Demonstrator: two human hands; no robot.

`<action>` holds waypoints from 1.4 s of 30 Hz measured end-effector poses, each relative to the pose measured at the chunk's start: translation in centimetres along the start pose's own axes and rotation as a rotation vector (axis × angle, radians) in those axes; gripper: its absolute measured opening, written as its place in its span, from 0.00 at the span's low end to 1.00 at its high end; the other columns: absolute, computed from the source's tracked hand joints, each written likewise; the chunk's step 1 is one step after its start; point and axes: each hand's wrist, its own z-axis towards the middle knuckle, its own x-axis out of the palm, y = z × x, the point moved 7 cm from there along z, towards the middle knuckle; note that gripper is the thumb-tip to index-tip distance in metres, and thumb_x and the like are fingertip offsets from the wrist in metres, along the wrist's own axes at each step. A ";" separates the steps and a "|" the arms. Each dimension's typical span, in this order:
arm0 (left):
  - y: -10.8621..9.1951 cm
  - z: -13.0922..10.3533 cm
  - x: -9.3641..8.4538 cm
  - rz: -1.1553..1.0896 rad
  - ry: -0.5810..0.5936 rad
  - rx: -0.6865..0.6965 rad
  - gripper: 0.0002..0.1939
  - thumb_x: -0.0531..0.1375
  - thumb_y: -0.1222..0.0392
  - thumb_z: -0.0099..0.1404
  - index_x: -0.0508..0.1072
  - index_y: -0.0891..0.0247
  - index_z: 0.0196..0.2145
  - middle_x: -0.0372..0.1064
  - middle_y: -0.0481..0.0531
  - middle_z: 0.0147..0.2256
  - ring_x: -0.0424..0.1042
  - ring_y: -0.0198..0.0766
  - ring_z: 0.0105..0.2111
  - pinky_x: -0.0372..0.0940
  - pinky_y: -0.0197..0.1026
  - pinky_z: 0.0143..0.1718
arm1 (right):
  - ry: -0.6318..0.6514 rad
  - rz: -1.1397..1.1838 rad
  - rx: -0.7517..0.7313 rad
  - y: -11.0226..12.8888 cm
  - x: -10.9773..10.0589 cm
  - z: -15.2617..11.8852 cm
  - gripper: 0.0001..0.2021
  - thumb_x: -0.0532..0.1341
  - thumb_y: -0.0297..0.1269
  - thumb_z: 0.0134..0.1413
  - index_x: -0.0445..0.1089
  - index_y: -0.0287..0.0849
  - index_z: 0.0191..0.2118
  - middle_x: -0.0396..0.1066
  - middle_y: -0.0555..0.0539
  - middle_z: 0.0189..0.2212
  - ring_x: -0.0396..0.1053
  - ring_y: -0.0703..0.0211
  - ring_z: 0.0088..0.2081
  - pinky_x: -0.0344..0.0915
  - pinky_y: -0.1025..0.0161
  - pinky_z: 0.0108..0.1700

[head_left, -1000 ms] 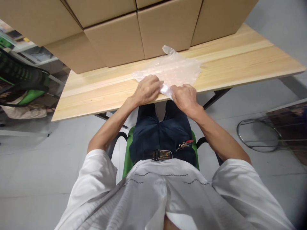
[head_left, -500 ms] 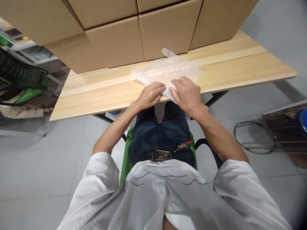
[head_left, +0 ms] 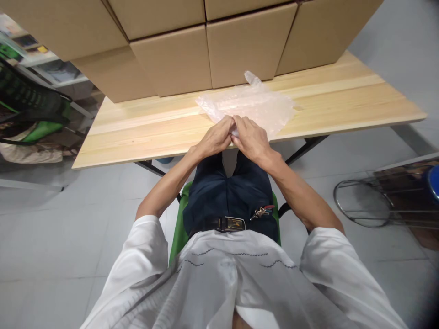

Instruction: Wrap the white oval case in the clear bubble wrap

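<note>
Translucent plastic film (head_left: 260, 109) lies crumpled on the pale wooden tabletop (head_left: 147, 132), its near edge at the front rim, straight ahead of the seated person. From my remote seat I see the left hand (head_left: 216, 137) and the right hand (head_left: 253, 139) meeting at that near edge, touching each other, their fingers bent and pinching the film between them; some fingertips are hidden from me.

Cardboard boxes (head_left: 173, 61) stand packed side by side and stacked along the far part of the tabletop, walling off everything behind. One twisted tip of the film sticks up near their foot; I cannot tell whether it touches them. Only the outer faces of the boxes show, so I cannot tell what they hold.

Off to the left I make out a black-and-green chair (head_left: 29, 93), and beyond it a white shelf (head_left: 65, 78) carrying small things too blurred to name. On the right, well apart from the hands, a metal hoop (head_left: 336, 201) with thin rods sits near a blue object (head_left: 434, 183) cut by the view's edge.
</note>
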 end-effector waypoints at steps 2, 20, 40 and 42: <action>0.0 0.1 -0.2 -0.020 -0.013 0.014 0.17 0.58 0.62 0.83 0.75 0.53 0.65 0.81 0.66 0.63 0.80 0.60 0.65 0.79 0.66 0.69 | 0.003 -0.010 -0.003 0.1 0.1 0.1 0.25 0.57 0.43 0.90 0.69 0.42 0.81 0.83 0.28 0.68 0.78 0.29 0.66 0.79 0.42 0.61; 2.5 1.8 -1.7 0.158 0.073 -0.120 0.23 0.56 0.59 0.84 0.82 0.56 0.68 0.89 0.60 0.63 0.84 0.57 0.69 0.63 0.69 0.89 | 0.042 0.016 -0.016 -2.5 -0.2 0.6 0.18 0.57 0.41 0.88 0.81 0.39 0.66 0.87 0.26 0.62 0.82 0.30 0.60 0.72 0.46 0.57; 11.3 3.9 -6.5 0.343 0.148 -0.432 0.28 0.55 0.60 0.81 0.88 0.60 0.68 0.91 0.67 0.61 0.86 0.64 0.64 0.76 0.63 0.71 | 0.134 0.181 0.186 -6.4 -1.1 3.0 0.21 0.59 0.40 0.80 0.89 0.41 0.61 0.93 0.32 0.58 0.85 0.30 0.58 0.75 0.44 0.60; 11.9 3.8 -7.0 0.333 0.128 -0.493 0.27 0.56 0.61 0.79 0.89 0.59 0.66 0.91 0.67 0.61 0.86 0.64 0.65 0.76 0.63 0.72 | 0.164 0.148 0.198 -6.0 -1.3 3.2 0.22 0.58 0.39 0.82 0.89 0.39 0.62 0.93 0.31 0.60 0.86 0.30 0.58 0.76 0.44 0.61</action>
